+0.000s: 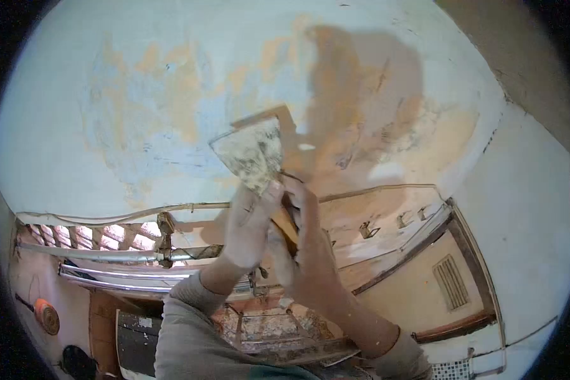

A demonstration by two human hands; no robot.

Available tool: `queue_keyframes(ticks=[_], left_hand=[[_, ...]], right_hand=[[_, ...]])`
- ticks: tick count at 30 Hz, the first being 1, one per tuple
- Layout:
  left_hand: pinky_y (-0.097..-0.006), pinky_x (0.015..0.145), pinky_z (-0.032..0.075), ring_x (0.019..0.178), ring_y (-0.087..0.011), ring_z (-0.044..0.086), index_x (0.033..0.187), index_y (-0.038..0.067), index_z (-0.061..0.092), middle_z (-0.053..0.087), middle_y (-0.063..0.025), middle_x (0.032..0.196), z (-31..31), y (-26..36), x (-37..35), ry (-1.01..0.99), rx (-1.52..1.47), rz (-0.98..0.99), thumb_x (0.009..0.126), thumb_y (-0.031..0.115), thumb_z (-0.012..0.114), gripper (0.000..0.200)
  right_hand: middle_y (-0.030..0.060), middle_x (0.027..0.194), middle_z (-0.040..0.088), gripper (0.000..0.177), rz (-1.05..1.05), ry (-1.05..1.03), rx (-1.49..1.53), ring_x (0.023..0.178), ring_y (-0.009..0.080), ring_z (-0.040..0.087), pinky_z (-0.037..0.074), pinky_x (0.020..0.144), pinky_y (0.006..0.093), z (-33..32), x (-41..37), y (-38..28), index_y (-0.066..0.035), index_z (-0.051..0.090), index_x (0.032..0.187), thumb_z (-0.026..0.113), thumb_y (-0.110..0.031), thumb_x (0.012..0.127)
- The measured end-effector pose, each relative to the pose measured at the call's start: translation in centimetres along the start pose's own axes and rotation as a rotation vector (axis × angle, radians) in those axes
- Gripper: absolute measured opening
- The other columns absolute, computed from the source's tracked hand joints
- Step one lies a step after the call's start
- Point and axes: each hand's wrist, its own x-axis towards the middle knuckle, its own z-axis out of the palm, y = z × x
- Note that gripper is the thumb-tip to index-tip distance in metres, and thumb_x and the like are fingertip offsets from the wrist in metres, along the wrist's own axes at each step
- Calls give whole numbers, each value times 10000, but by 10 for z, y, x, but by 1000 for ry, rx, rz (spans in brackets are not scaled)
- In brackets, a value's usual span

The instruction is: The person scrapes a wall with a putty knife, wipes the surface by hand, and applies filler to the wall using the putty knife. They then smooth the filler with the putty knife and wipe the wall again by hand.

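A putty knife with a wide blade (250, 152) caked in pale compound is held up in the middle of the view, its blade toward the patchy ceiling (171, 95). My right hand (304, 244) is wrapped round its orange-brown handle (285, 227). On the left side, my left hand (247, 225) is beside the base of the blade, with its fingers close together against the tool; whether it grips anything is hidden. A shadow of the head and tool falls on the ceiling.
A pipe (114, 254) and a lattice opening (111, 235) are at the left. Lower right stands a door frame (481, 278) with a vent (451, 283). An orange round object (47, 316) hangs at lower left, near a dark cabinet (137, 342).
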Motion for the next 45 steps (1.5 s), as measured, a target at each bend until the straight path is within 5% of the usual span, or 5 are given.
queue_keyframes(ticks=[11, 23, 27, 35, 45], left_hand=[[-264, 500, 516, 548, -130, 618, 1087, -40, 625, 656, -76, 738, -55, 20, 47, 89, -99, 81, 1057, 215, 408, 336], [-287, 687, 490, 843, -151, 601, 1127, -6, 616, 631, -90, 973, -59, 29, 62, 60, 469, 353, 1025, 195, 462, 273], [-225, 578, 444, 665, -80, 553, 936, 23, 634, 627, -26, 794, -54, 7, 53, 110, 13, 59, 1058, 214, 396, 328], [-226, 604, 445, 715, -62, 551, 1189, 6, 638, 611, -1, 815, -34, 27, 71, 122, 571, 520, 1056, 209, 418, 328], [-207, 635, 477, 733, -57, 548, 1292, 23, 584, 594, 3, 866, -45, 25, 70, -20, -156, 76, 1073, 225, 381, 361]], right_hand=[[305, 1137, 618, 672, -266, -84, -325, 735, 421, 649, 510, 647, 474, 49, 56, 1, -38, 200, 1547, 509, -109, 955], [298, 938, 642, 628, -210, -38, -213, 686, 450, 632, 520, 616, 525, 49, 72, -10, -59, 243, 1533, 499, -159, 969], [307, 976, 639, 673, -124, -117, -241, 726, 452, 641, 513, 625, 541, 44, 58, -3, -63, 200, 1543, 519, -161, 958], [308, 813, 606, 592, -308, 100, -186, 717, 433, 645, 484, 600, 432, 41, 80, -9, -15, 383, 1475, 549, -35, 907], [281, 846, 656, 590, -258, 63, -231, 703, 439, 648, 510, 603, 464, 39, 76, -6, 5, 371, 1470, 555, -68, 915]])
